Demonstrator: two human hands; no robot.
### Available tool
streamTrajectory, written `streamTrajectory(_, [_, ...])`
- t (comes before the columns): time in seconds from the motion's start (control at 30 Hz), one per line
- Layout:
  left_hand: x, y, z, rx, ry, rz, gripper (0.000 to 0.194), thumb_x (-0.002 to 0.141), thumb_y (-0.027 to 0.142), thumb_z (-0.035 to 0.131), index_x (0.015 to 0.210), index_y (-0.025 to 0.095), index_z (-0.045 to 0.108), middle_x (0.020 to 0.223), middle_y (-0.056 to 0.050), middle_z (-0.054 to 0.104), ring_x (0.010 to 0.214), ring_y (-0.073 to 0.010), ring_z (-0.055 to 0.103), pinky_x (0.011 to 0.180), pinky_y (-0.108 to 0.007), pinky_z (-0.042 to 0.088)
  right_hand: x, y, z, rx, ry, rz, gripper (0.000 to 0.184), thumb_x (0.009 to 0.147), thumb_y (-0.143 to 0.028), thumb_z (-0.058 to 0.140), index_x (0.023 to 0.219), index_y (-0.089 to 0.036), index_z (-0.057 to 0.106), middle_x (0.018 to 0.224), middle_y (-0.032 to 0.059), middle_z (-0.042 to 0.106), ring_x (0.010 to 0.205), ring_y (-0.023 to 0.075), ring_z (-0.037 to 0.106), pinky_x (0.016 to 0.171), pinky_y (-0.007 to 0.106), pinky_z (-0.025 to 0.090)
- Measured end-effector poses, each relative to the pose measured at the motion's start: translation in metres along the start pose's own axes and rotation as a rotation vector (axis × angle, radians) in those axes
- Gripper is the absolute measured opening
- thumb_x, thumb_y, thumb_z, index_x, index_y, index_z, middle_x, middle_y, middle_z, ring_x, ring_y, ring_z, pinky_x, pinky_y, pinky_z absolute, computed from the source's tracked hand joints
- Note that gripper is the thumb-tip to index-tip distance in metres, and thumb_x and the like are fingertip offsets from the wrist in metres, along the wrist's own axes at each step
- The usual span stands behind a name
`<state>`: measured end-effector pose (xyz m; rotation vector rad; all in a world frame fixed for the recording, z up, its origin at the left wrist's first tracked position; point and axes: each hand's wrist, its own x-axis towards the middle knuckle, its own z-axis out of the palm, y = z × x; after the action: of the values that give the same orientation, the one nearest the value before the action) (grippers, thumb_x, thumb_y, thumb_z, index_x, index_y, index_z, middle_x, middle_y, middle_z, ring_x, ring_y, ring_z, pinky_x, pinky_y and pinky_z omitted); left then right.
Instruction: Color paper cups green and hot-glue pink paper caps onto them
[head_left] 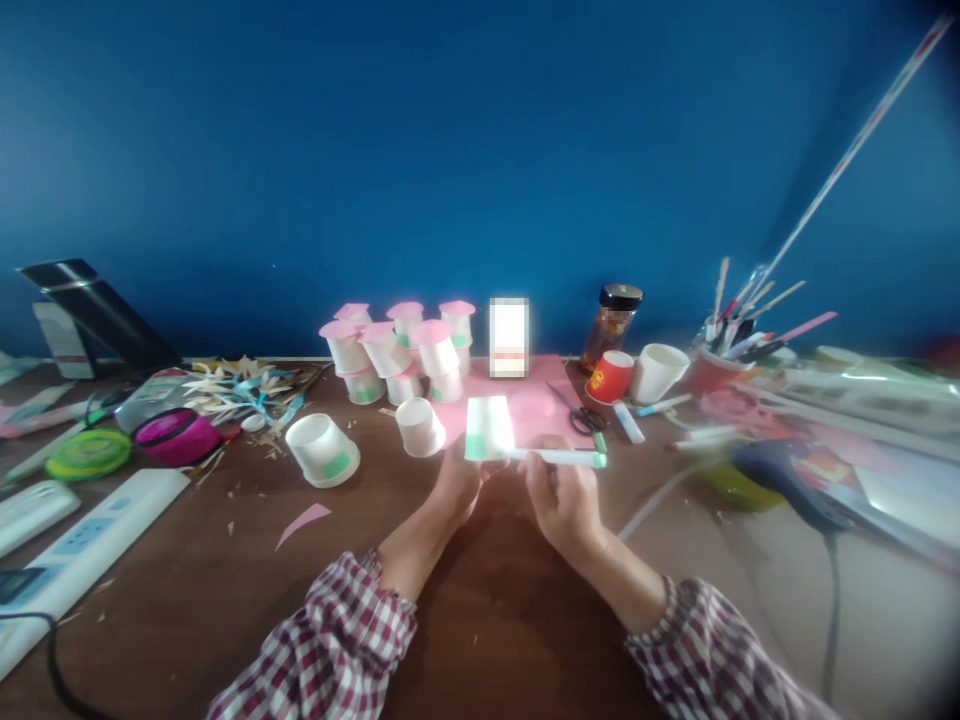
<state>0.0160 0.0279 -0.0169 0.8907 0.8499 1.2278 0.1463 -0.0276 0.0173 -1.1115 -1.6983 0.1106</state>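
My left hand (459, 478) is closed around a white paper cup (491, 420), turned bottom up, with a green patch on its lower left side. Pinched in my right hand (566, 492) is a white marker pen (566, 457) with a green end pointing right. Its other end meets the cup's lower right edge; whether it touches is too bright to tell. Left of the held cup stands another white paper cup (417, 427), and farther left a paper cup with a green patch (322, 450). Behind them are several stacked cups topped with pink paper (381, 345).
Pink paper (547, 375) lies under black-handled scissors (586, 420). A red cup (610, 377), a white cup (659, 372) and a dark-lidded jar (621, 320) stand behind right. A glue gun (787, 480) lies right, a power strip (90, 550) left. A pink scrap (304, 520) lies in front.
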Motion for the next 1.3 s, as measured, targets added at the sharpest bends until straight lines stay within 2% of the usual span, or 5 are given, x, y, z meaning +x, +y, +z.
streamTrajectory(0.13, [0.000, 0.000, 0.000, -0.009, 0.025, -0.007, 0.020, 0.063, 0.026, 0.072, 0.073, 0.015, 0.058, 0.064, 0.000, 0.057, 0.067, -0.0124, 0.057, 0.067, -0.028, 0.047, 0.000, 0.000, -0.001, -0.022, -0.019, 0.008, 0.015, 0.090, -0.021, 0.042, 0.080, -0.019, 0.053, 0.073, 0.0043, 0.062, 0.060, 0.0134, 0.058, 0.062, 0.024, 0.046])
streamTrajectory(0.33, [-0.001, 0.003, 0.002, 0.007, -0.012, -0.017, 0.021, 0.066, 0.029, 0.071, 0.076, 0.015, 0.060, 0.070, -0.002, 0.060, 0.068, -0.0129, 0.057, 0.067, -0.028, 0.047, 0.001, 0.000, -0.001, -0.011, 0.014, 0.029, 0.016, 0.090, -0.020, 0.042, 0.079, -0.019, 0.053, 0.072, 0.0034, 0.061, 0.061, 0.0134, 0.059, 0.061, 0.023, 0.046])
streamTrajectory(0.87, [-0.002, 0.006, 0.004, -0.034, 0.014, -0.047, 0.016, 0.065, 0.022, 0.070, 0.075, 0.015, 0.059, 0.071, 0.000, 0.062, 0.069, -0.0109, 0.059, 0.070, -0.026, 0.047, 0.002, 0.001, -0.001, 0.000, 0.015, 0.068, 0.019, 0.090, -0.022, 0.041, 0.076, -0.018, 0.054, 0.065, 0.0025, 0.062, 0.051, 0.0118, 0.057, 0.054, 0.022, 0.045])
streamTrajectory(1.13, [-0.005, 0.011, 0.009, -0.050, 0.018, -0.068, 0.021, 0.060, 0.023, 0.074, 0.067, 0.014, 0.057, 0.066, 0.001, 0.061, 0.066, -0.0102, 0.059, 0.067, -0.024, 0.047, 0.003, 0.000, -0.002, -0.001, 0.029, 0.073, 0.020, 0.090, -0.022, 0.041, 0.075, -0.018, 0.053, 0.065, 0.0026, 0.062, 0.053, 0.0120, 0.058, 0.055, 0.022, 0.046])
streamTrajectory(1.3, [-0.006, 0.012, 0.010, -0.063, 0.025, -0.091, 0.021, 0.059, 0.023, 0.075, 0.070, 0.014, 0.059, 0.067, 0.000, 0.062, 0.066, -0.0108, 0.059, 0.067, -0.025, 0.048, 0.002, 0.001, -0.001, 0.012, 0.053, 0.084, 0.018, 0.090, -0.022, 0.041, 0.077, -0.018, 0.054, 0.066, 0.0031, 0.063, 0.056, 0.0135, 0.060, 0.057, 0.023, 0.047])
